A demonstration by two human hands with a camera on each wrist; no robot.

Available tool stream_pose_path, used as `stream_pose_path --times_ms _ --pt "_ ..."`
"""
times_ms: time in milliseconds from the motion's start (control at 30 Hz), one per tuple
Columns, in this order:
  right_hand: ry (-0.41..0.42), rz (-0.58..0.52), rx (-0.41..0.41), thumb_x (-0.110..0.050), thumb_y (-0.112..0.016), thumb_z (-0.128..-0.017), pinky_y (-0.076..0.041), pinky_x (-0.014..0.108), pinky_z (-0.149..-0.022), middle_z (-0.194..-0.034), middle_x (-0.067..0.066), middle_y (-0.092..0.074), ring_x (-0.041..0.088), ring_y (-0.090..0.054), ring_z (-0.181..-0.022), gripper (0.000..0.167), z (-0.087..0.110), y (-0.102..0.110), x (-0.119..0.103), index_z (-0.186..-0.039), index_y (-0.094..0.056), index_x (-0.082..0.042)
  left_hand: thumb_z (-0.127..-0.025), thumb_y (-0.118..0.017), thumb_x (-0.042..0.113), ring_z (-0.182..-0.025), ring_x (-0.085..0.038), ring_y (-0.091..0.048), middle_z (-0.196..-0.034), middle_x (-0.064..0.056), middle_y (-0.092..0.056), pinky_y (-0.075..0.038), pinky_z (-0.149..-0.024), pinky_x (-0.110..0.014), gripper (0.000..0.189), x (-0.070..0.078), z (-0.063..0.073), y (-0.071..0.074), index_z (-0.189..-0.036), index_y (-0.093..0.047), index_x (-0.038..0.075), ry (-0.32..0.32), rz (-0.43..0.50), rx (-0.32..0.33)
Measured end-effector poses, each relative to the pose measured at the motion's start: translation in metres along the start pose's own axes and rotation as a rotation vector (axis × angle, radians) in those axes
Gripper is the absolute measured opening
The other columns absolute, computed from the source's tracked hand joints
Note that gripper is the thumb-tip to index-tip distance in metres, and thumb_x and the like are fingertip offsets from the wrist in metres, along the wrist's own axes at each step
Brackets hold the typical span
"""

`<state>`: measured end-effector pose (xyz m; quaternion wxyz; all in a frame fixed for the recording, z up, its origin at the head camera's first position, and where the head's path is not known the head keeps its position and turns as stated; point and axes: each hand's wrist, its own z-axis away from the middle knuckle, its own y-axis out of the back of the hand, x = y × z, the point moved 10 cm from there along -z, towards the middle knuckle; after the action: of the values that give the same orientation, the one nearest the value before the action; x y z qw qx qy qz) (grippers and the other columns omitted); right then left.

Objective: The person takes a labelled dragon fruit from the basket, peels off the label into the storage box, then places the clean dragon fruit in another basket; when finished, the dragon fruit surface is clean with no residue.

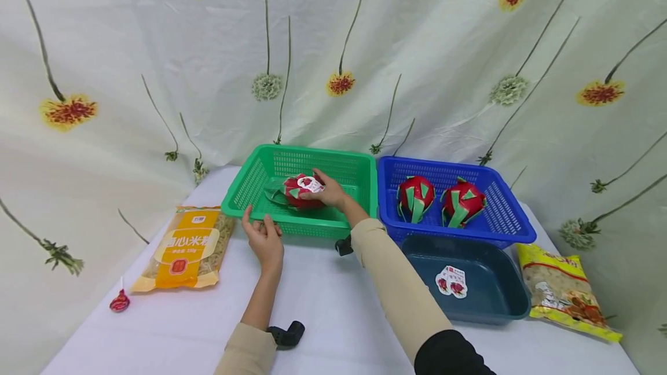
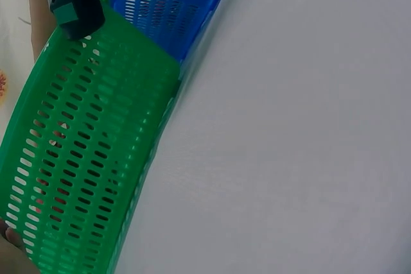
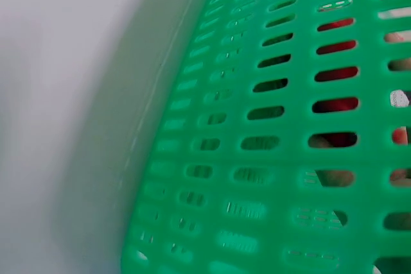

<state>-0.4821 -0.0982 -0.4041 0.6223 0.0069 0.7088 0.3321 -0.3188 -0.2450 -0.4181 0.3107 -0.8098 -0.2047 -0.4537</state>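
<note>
In the head view, a red-and-green dragon fruit [image 1: 302, 200] lies in the green basket [image 1: 339, 229], its long green leaf pointing left. A white label [image 1: 310, 183] with a dragon fruit picture sits on its upper side. My right hand [image 1: 329, 192] grips the fruit from the right, thumb and forefinger on either side of the label. My left hand [image 1: 264, 242] is at the basket's front rim, palm up with fingers loosely bent and fingertips right at the edge. Through the slots in the right wrist view, bits of the red fruit [image 3: 337, 74] show.
A blue basket [image 1: 500, 227] with two dragon fruits [image 1: 462, 201] adjoins on the right. Before it, a dark teal tray [image 1: 490, 311] holds labels [image 1: 452, 282]. Food packets lie left [image 1: 182, 250] and far right [image 1: 565, 294]. A red lollipop [image 1: 120, 302] is at far left.
</note>
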Motion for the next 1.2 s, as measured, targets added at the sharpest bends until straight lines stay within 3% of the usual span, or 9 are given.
stream_pose_path --times_ms 267,400,500,700,800,933,1100,1200 --pt "-0.012 0.005 0.049 -0.031 -0.073 -0.08 -0.043 0.038 -0.094 -0.143 0.008 -0.034 0.024 -0.036 -0.125 0.085 0.007 0.01 -0.004 -0.148 -0.023 -0.023 -0.097 -0.044 0.009 -0.05 -0.007 -0.046 -0.072 -0.005 -0.044 -0.041 -0.045 -0.02 0.046 0.005 0.001 -0.001 -0.139 -0.026 0.001 0.011 0.023 -0.016" --pt "0.014 0.012 0.084 -0.03 -0.073 -0.079 -0.042 0.038 -0.095 -0.144 0.006 -0.035 0.024 -0.037 -0.125 0.085 0.011 0.02 -0.014 -0.148 -0.023 -0.023 -0.096 -0.043 0.003 -0.049 -0.009 -0.046 -0.07 -0.007 -0.044 -0.04 -0.044 -0.019 0.046 0.018 0.005 -0.004 -0.138 -0.026 -0.002 0.005 0.03 -0.033" --pt "0.039 0.021 0.101 -0.031 -0.073 -0.079 -0.042 0.037 -0.094 -0.143 0.006 -0.035 0.023 -0.039 -0.124 0.086 0.016 0.03 -0.028 -0.148 -0.022 -0.024 -0.096 -0.043 0.001 -0.049 -0.009 -0.045 -0.07 -0.008 -0.044 -0.04 -0.044 -0.017 0.045 0.027 0.007 -0.006 -0.138 -0.026 -0.003 0.001 0.018 -0.038" --pt "0.136 0.057 0.12 -0.036 -0.073 -0.078 -0.043 0.036 -0.091 -0.144 0.001 -0.034 0.02 -0.04 -0.121 0.088 0.035 0.054 -0.073 -0.147 -0.019 -0.033 -0.096 -0.043 0.001 -0.049 -0.011 -0.046 -0.069 -0.01 -0.044 -0.04 -0.045 -0.017 0.045 0.029 0.004 -0.005 -0.138 -0.027 -0.001 -0.006 0.022 -0.039" --pt "0.203 0.042 0.131 -0.037 -0.074 -0.077 -0.044 0.034 -0.09 -0.144 -0.002 -0.034 0.017 -0.041 -0.12 0.089 0.056 0.068 -0.099 -0.146 -0.018 -0.039 -0.096 -0.043 0.002 -0.049 -0.011 -0.046 -0.07 -0.01 -0.044 -0.041 -0.045 -0.018 0.046 0.027 0.003 -0.007 -0.138 -0.026 0.0 0.002 0.026 -0.048" --pt "0.267 -0.031 0.16 -0.036 -0.075 -0.076 -0.048 0.031 -0.084 -0.142 -0.004 -0.035 0.016 -0.043 -0.116 0.088 0.097 0.089 -0.123 -0.145 -0.02 -0.042 -0.096 -0.043 0.002 -0.049 -0.009 -0.046 -0.07 -0.01 -0.044 -0.04 -0.045 -0.017 0.046 0.026 0.002 -0.009 -0.139 -0.026 0.0 0.003 0.038 -0.06" --pt "0.302 -0.121 0.175 -0.031 -0.073 -0.079 -0.051 0.034 -0.08 -0.144 -0.007 -0.032 0.018 -0.044 -0.117 0.082 0.165 0.112 -0.126 -0.142 -0.023 -0.047 -0.097 -0.042 0.004 -0.049 -0.01 -0.047 -0.07 -0.01 -0.044 -0.041 -0.045 -0.019 0.046 0.025 0.003 -0.012 -0.139 -0.025 0.0 0.014 0.049 -0.073" --pt "0.315 -0.152 0.172 -0.02 -0.071 -0.082 -0.051 0.036 -0.082 -0.144 -0.004 -0.032 0.021 -0.044 -0.119 0.082 0.208 0.119 -0.12 -0.144 -0.023 -0.041 -0.097 -0.042 0.006 -0.051 -0.011 -0.047 -0.072 -0.009 -0.044 -0.042 -0.046 -0.021 0.047 0.024 0.002 -0.012 -0.14 -0.024 0.002 0.024 0.046 -0.08"
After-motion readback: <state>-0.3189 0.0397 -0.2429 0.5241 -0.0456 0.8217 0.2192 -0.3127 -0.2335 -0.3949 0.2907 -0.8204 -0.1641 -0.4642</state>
